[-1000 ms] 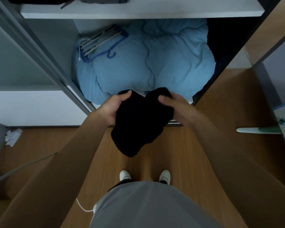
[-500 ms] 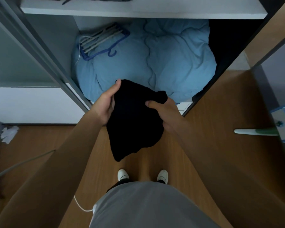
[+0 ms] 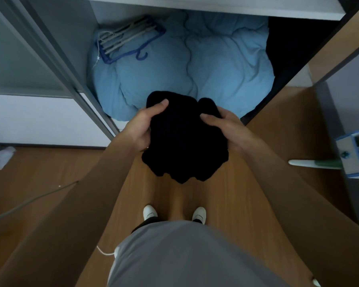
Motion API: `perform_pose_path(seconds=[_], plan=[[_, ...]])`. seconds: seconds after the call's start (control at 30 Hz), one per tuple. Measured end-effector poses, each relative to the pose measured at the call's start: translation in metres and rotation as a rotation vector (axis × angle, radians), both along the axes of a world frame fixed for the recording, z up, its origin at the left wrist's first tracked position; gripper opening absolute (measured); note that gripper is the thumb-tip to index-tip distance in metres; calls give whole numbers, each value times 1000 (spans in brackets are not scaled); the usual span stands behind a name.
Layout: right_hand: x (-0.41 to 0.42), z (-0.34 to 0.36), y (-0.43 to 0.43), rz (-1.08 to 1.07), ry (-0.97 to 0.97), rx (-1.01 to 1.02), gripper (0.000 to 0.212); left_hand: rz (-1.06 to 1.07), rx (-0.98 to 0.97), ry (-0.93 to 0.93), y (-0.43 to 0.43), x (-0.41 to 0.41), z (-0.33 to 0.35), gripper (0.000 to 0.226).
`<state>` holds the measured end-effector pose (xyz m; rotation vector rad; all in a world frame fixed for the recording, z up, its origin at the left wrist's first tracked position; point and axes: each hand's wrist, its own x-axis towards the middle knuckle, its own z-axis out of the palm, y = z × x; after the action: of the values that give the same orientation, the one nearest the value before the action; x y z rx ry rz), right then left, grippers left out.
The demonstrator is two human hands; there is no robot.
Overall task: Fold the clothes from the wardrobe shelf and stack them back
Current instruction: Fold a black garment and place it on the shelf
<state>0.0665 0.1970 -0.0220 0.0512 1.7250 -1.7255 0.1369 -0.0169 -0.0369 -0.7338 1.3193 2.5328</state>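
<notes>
A bunched black garment (image 3: 184, 146) hangs in the air in front of the open wardrobe, above the wooden floor. My left hand (image 3: 144, 125) grips its left side, thumb laid over the top. On the other side my right hand (image 3: 224, 127) grips its right edge, thumb on the front of the cloth. The garment's lower part droops below both hands. The white wardrobe shelf (image 3: 216, 6) runs along the top of the view; what lies on it is out of sight.
A large light blue duvet (image 3: 195, 65) fills the wardrobe bottom, with a bundle of hangers (image 3: 126, 42) on its left. Sliding door frame (image 3: 56, 56) at left. Crumpled paper (image 3: 2, 155), a grey cable (image 3: 29, 201), and a blue-and-white mop (image 3: 340, 160) are on the floor.
Both hands gathered the black garment into a more compact, squarer bundle and shifted it slightly right; the left thumb now lies over its top and the hanging tail has shortened.
</notes>
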Motion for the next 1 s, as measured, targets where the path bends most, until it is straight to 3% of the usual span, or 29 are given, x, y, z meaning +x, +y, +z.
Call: perform_pose_path(seconds=[0.1, 0.23, 0.37, 0.5, 0.57, 0.63, 0.73, 0.77, 0.83, 0.9, 1.0], plan=[[0, -3, 0, -164, -44, -107, 37, -72, 59, 26, -10, 10, -5, 31], [0, -4, -4, -286, -143, -183, 36, -248, -128, -20, -14, 13, -9, 45], [-2, -1, -4, -310, -228, -147, 43, -50, -176, -58, -11, -2, -5, 45], [-4, -4, 4, -271, -174, -1, 50, 78, -290, -76, -11, -12, -13, 67], [-5, -7, 8, -292, -115, 75, 70, 43, -338, -50, -12, -13, -17, 52], [-8, -11, 13, -317, -55, 114, 66, -15, -407, -35, -9, -14, -18, 26], [-7, -14, 14, -154, 84, 183, 30, -3, -456, -116, -7, -18, -16, 20], [-5, -13, 13, -42, 148, 213, 29, 14, -446, -153, -7, -21, -14, 21], [-1, -12, 7, 234, 243, 311, 48, 20, -410, -205, -7, -24, -12, 23], [2, -18, -1, 442, 385, 514, 60, 2, -360, -222, -7, -27, -12, 24], [2, -29, -7, 480, 625, 797, 23, -10, -263, -243, -6, -28, -10, 22]])
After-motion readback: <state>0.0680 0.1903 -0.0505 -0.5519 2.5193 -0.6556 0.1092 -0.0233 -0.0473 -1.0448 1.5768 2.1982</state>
